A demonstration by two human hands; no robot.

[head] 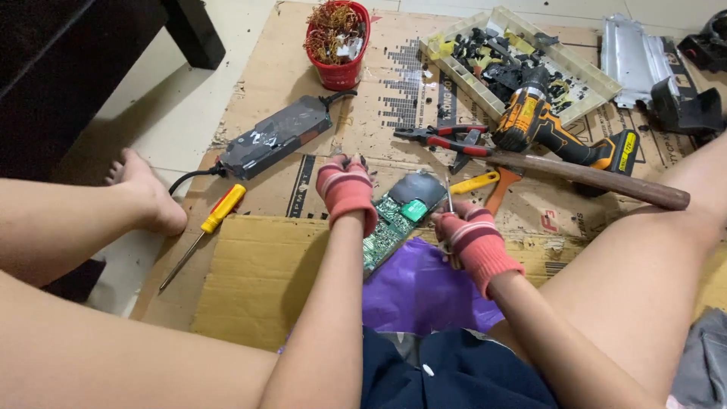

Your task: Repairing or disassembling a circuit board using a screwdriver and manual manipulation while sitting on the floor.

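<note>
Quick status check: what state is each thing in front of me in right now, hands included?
Left hand: gloved, pressing on the circuit board.
Right hand: gloved, gripping a thin metal tool.
Circuit board: bare, out of its case.
Black adapter: closed, lying flat.
Red cup: upright, full of wire.
Tray: holds black parts.
Yellow screwdriver: lying unused.

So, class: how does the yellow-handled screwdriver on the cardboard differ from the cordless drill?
The yellow-handled screwdriver is thin and lies alone at the cardboard's left edge; the cordless drill is bulky, black-and-yellow, and lies near the parts tray. Neither is in a hand.
</note>
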